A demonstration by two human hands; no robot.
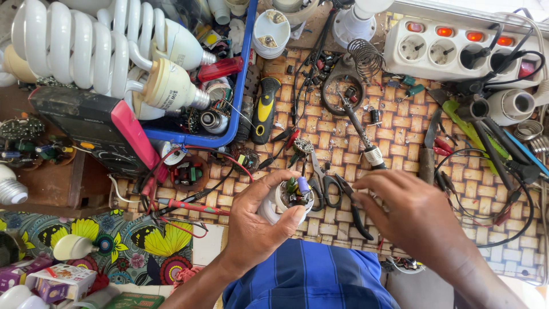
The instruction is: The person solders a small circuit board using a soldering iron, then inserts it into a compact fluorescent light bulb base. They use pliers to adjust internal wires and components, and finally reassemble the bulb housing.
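An opened white lamp base [289, 197], its small circuit board with green and blue parts facing up, sits low in the middle of the view, just above the person's blue striped shirt [309, 277]. The left hand [257, 220] curls around it, thumb along the top and fingers pressed on the near rim, gripping the housing from the left. The right hand [414, 214] lies palm down just to the right, fingers loosely bent and reaching toward the black-handled scissors [323, 186] and black-handled pliers [354, 209] that lie between the two hands; whether it touches them I cannot tell, and it grips nothing that shows. All this rests on a bench covered with a woven checkered mat [400, 131]. Beyond the scissors a soldering iron [360, 134] lies slanted, its tip near a wire coil stand [364, 57]. To the upper right stands a white power strip [457, 48] with lit red switches. To the upper left a blue tray [243, 74] holds large spiral lamps [86, 46], and a dark multimeter with a red edge [97, 129] leans at its front, red probe leads [189, 206] trailing across the mat.
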